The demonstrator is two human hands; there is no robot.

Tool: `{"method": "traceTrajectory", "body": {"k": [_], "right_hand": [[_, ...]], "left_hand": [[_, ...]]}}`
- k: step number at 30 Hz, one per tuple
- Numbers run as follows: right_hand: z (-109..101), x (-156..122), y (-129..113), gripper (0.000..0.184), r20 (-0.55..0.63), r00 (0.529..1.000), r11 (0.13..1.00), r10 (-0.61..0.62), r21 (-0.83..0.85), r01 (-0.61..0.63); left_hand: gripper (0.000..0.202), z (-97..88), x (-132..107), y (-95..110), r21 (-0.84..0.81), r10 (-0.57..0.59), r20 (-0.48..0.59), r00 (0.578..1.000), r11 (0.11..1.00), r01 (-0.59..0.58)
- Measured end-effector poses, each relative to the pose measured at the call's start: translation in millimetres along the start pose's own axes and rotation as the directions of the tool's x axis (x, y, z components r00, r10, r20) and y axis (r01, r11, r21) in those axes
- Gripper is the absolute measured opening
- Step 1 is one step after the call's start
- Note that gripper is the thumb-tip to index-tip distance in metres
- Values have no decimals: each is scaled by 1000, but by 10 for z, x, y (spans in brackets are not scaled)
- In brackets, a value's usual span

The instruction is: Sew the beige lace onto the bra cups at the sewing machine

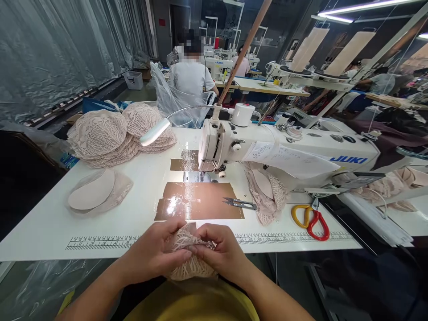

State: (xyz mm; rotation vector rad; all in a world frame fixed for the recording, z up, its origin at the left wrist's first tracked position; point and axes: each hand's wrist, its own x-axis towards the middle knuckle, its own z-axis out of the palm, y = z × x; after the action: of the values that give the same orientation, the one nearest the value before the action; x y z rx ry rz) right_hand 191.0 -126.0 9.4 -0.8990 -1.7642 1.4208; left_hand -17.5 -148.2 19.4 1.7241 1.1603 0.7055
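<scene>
A beige lace piece (194, 266) is held at the table's front edge, its edges pinched between my fingers. My left hand (157, 249) closes on its left side, and my right hand (219, 247) grips its right side with thumb and fingers together. Just beyond lies brown tape (214, 205) on the table. Thread snips (240, 203) rest on the right end of the tape, beside a lace piece with a smooth pad (267, 191). The white sewing machine (267, 138) stands behind, its needle area past the tape.
Stacked lace cups (96, 136) sit at the back left. A smooth oval pad on lace (92, 191) lies in front of them. Scissors with yellow and red handles (310, 220) lie at right. A ruler strip (100, 242) runs along the front edge. A person (192, 76) sits ahead.
</scene>
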Motion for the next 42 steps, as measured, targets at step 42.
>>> {"method": "traceTrajectory", "body": {"k": [42], "right_hand": [[-239,254,110,32,28,955,860,296,427,-279]], "left_hand": [[29,262,355,-98,-762,-163,150,975,609,218]]}}
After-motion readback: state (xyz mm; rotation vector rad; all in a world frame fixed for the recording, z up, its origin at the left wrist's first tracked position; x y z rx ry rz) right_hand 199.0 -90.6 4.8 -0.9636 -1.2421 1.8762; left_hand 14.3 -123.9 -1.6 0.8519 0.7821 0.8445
